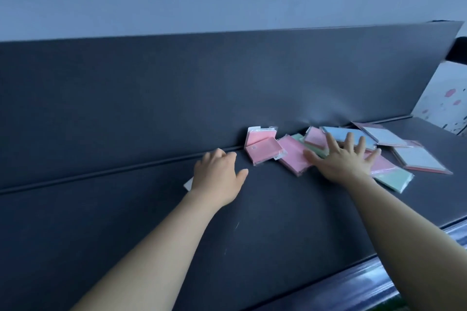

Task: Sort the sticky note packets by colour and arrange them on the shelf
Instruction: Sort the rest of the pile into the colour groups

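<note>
Both our hands reach out over the dark shelf. Our left hand lies palm down with the fingers curled loosely; a white corner pokes out from under it at the wrist side, but we cannot tell whether the hand grips whatever that is or only covers it. Our right hand is spread flat, fingers wide apart, pressing on the heap of sticky note packets without closing around any.

That heap sits towards the right of the shelf, close to the back panel. A pink packet leans against the panel just right of our left hand. Beside it lies a second pink packet, touched by our right thumb. A blue packet shows beyond our right fingertips, and a green packet sticks out from under the right wrist side. Two white packets lie furthest right, overlapping the pile's edge.
</note>
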Demonstrator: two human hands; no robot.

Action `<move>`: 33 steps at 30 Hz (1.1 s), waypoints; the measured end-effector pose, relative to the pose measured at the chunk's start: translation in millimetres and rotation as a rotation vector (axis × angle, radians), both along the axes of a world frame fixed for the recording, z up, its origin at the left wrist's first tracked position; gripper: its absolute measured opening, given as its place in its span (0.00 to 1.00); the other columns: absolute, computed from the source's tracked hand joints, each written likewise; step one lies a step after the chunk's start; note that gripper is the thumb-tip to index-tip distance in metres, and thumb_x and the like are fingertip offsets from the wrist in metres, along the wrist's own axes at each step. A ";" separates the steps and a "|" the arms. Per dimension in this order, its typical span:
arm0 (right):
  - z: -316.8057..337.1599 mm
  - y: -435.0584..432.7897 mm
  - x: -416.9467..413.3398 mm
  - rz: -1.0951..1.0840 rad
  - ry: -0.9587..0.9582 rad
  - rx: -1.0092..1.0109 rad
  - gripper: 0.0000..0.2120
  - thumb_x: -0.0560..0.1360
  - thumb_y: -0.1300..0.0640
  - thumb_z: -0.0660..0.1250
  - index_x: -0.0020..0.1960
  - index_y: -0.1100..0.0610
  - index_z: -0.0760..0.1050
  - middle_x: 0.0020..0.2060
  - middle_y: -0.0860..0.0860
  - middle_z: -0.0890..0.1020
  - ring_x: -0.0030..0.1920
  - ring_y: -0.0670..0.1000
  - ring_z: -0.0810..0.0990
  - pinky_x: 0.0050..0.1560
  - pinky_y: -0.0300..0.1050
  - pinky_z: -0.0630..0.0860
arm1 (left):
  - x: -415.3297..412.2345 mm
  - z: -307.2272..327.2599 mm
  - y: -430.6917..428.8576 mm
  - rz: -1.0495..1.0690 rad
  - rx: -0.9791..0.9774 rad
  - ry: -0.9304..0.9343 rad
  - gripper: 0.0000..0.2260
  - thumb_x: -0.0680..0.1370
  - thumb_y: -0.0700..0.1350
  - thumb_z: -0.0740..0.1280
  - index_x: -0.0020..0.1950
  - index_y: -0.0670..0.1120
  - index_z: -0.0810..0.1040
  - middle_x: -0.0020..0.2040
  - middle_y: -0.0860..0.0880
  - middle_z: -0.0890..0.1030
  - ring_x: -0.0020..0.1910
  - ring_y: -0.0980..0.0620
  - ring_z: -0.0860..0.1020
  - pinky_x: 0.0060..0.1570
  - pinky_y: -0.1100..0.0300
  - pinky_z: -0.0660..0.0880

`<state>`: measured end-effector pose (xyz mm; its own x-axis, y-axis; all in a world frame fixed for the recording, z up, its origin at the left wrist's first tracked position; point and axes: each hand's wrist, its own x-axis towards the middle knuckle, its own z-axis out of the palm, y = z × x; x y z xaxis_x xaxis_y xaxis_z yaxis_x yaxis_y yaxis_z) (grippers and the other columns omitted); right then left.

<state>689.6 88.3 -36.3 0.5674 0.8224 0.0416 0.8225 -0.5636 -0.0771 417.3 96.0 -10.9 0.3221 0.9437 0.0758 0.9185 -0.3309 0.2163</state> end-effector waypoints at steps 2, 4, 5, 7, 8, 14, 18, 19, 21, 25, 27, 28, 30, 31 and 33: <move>1.7 -0.5 11.3 -0.036 0.024 -0.013 0.48 0.60 0.17 0.40 0.75 0.39 0.48 0.77 0.53 0.49 0.76 0.62 0.43 0.69 0.70 0.42 | 12.0 -0.7 6.0 -0.011 0.008 0.010 0.21 0.80 0.58 0.57 0.68 0.48 0.69 0.68 0.48 0.70 0.66 0.44 0.67 0.63 0.51 0.65; 1.6 -1.5 15.8 -0.041 0.046 -0.030 0.50 0.57 0.15 0.40 0.74 0.38 0.49 0.77 0.51 0.51 0.75 0.63 0.45 0.68 0.71 0.46 | 23.4 -2.1 10.5 -0.029 0.015 0.003 0.21 0.80 0.58 0.57 0.68 0.48 0.69 0.67 0.48 0.70 0.66 0.44 0.67 0.62 0.51 0.66; 0.4 -1.2 16.8 -0.034 0.041 -0.035 0.50 0.57 0.15 0.40 0.74 0.38 0.50 0.76 0.51 0.52 0.75 0.63 0.46 0.68 0.72 0.48 | 28.6 -2.8 12.4 -0.039 0.019 -0.009 0.21 0.80 0.58 0.57 0.69 0.49 0.69 0.66 0.48 0.71 0.65 0.44 0.67 0.62 0.51 0.66; -0.8 -0.6 16.2 -0.017 0.032 -0.034 0.49 0.57 0.16 0.39 0.73 0.37 0.51 0.76 0.50 0.54 0.74 0.64 0.47 0.67 0.72 0.49 | 37.1 -4.2 16.4 -0.053 0.021 -0.023 0.21 0.80 0.58 0.57 0.69 0.50 0.69 0.66 0.48 0.71 0.64 0.43 0.68 0.61 0.52 0.67; -1.7 -0.8 15.2 -0.008 0.034 -0.030 0.49 0.58 0.16 0.39 0.73 0.37 0.51 0.76 0.50 0.54 0.75 0.64 0.47 0.67 0.72 0.49 | 40.3 -5.3 18.1 -0.055 0.020 -0.022 0.21 0.80 0.58 0.57 0.69 0.50 0.69 0.66 0.48 0.71 0.64 0.43 0.68 0.61 0.52 0.68; -5.5 -8.4 -6.5 0.060 0.045 -0.012 0.46 0.61 0.18 0.40 0.75 0.37 0.49 0.77 0.49 0.52 0.75 0.64 0.44 0.68 0.74 0.44 | 43.9 -10.3 17.6 -0.055 -0.047 0.007 0.21 0.79 0.57 0.59 0.69 0.49 0.67 0.67 0.48 0.68 0.64 0.43 0.69 0.60 0.51 0.69; -4.9 -13.4 -36.6 0.103 0.067 -0.002 0.45 0.63 0.19 0.42 0.76 0.38 0.47 0.77 0.49 0.48 0.76 0.64 0.40 0.68 0.74 0.42 | 33.1 -5.5 16.2 0.019 -0.022 0.014 0.21 0.79 0.58 0.59 0.66 0.47 0.67 0.66 0.45 0.69 0.62 0.41 0.71 0.58 0.50 0.70; -4.5 -14.8 -44.7 0.119 0.083 -0.001 0.44 0.64 0.19 0.43 0.76 0.38 0.47 0.78 0.49 0.47 0.76 0.64 0.39 0.68 0.74 0.41 | 30.0 -4.2 15.7 0.043 0.001 0.044 0.21 0.79 0.59 0.59 0.65 0.47 0.68 0.66 0.45 0.69 0.62 0.40 0.71 0.58 0.50 0.69; -4.7 -19.2 -60.1 0.155 0.118 0.000 0.43 0.65 0.20 0.45 0.76 0.37 0.47 0.78 0.49 0.46 0.76 0.64 0.38 0.68 0.74 0.40 | 25.2 -3.4 14.4 0.073 0.023 0.087 0.20 0.79 0.59 0.58 0.65 0.48 0.68 0.66 0.45 0.70 0.63 0.39 0.70 0.59 0.50 0.67; -2.1 -26.3 -75.0 0.204 0.241 0.087 0.36 0.70 0.26 0.54 0.74 0.37 0.53 0.77 0.48 0.50 0.76 0.60 0.40 0.69 0.72 0.38 | 26.1 -7.3 12.3 0.030 0.012 0.046 0.16 0.79 0.54 0.58 0.64 0.49 0.69 0.65 0.44 0.70 0.64 0.40 0.68 0.62 0.48 0.66; 0.3 -26.8 -69.9 0.217 0.301 0.172 0.32 0.72 0.31 0.58 0.73 0.39 0.59 0.77 0.48 0.54 0.77 0.56 0.45 0.71 0.68 0.41 | 30.9 -9.4 11.1 0.007 0.045 0.005 0.16 0.78 0.53 0.59 0.63 0.49 0.70 0.66 0.45 0.70 0.65 0.41 0.68 0.63 0.49 0.66; 1.7 -27.2 -63.9 0.220 0.311 0.220 0.31 0.73 0.32 0.58 0.73 0.40 0.60 0.76 0.49 0.55 0.76 0.54 0.47 0.72 0.65 0.43 | 35.1 -10.4 10.5 -0.003 0.059 -0.010 0.17 0.78 0.54 0.59 0.65 0.49 0.70 0.67 0.46 0.70 0.66 0.41 0.68 0.63 0.49 0.66; 2.6 -26.3 -46.2 0.218 0.255 0.296 0.28 0.75 0.36 0.58 0.73 0.42 0.62 0.76 0.49 0.57 0.76 0.53 0.49 0.74 0.59 0.45 | 44.6 -11.3 9.9 -0.015 0.091 -0.023 0.19 0.79 0.55 0.59 0.68 0.49 0.70 0.69 0.47 0.69 0.68 0.42 0.67 0.64 0.50 0.65; 2.7 -25.0 -31.7 0.212 0.198 0.305 0.27 0.76 0.38 0.57 0.73 0.43 0.62 0.76 0.50 0.57 0.76 0.53 0.49 0.74 0.57 0.45 | 51.8 -11.8 10.7 -0.017 0.105 -0.028 0.20 0.79 0.55 0.59 0.69 0.49 0.69 0.69 0.47 0.69 0.68 0.43 0.67 0.65 0.50 0.64; 4.0 -20.9 3.6 0.173 0.110 0.255 0.27 0.77 0.37 0.53 0.74 0.43 0.60 0.76 0.52 0.56 0.76 0.55 0.47 0.74 0.58 0.43 | 68.3 -12.3 14.8 -0.018 0.130 -0.043 0.23 0.79 0.57 0.58 0.72 0.52 0.67 0.71 0.48 0.68 0.70 0.44 0.64 0.67 0.50 0.62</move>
<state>693.2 67.5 -32.3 0.4325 0.8781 0.2045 0.8834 -0.3672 -0.2912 485.6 110.8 -23.2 0.3328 0.9190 0.2112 0.9029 -0.3752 0.2099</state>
